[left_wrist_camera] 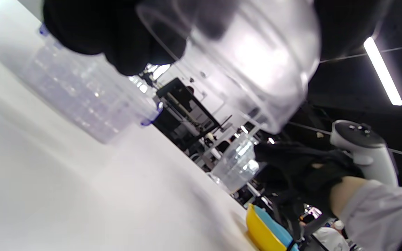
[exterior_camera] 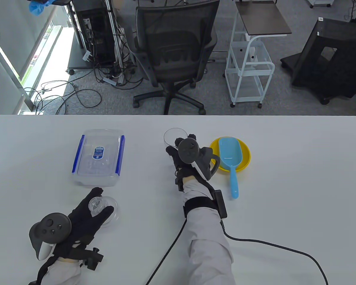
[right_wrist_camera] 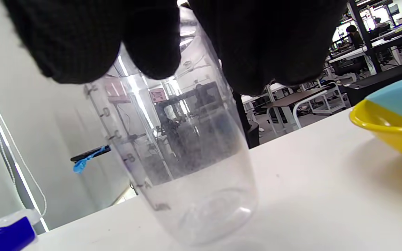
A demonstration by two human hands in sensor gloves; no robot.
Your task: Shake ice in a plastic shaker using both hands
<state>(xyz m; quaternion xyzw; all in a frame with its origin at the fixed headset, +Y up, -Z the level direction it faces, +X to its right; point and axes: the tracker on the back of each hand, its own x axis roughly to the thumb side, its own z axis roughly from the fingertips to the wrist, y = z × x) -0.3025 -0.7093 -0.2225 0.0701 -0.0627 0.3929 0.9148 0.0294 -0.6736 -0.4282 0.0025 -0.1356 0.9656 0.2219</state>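
Shaker cup [exterior_camera: 172,137] upright at table [exterior_camera: 299,184] centre, right hand [exterior_camera: 186,156] wrapped round it. Left hand [exterior_camera: 86,216] grips clear lid [exterior_camera: 105,207] near front-left, well apart; lid must travel right and away onto cup mouth.

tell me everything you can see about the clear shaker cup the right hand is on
The shaker cup is clear plastic, tapering toward a rounded base, with measuring marks up one side. It stands upright on the white table, open-topped and seemingly empty, left of the yellow bowl. The right hand grips its upper part.
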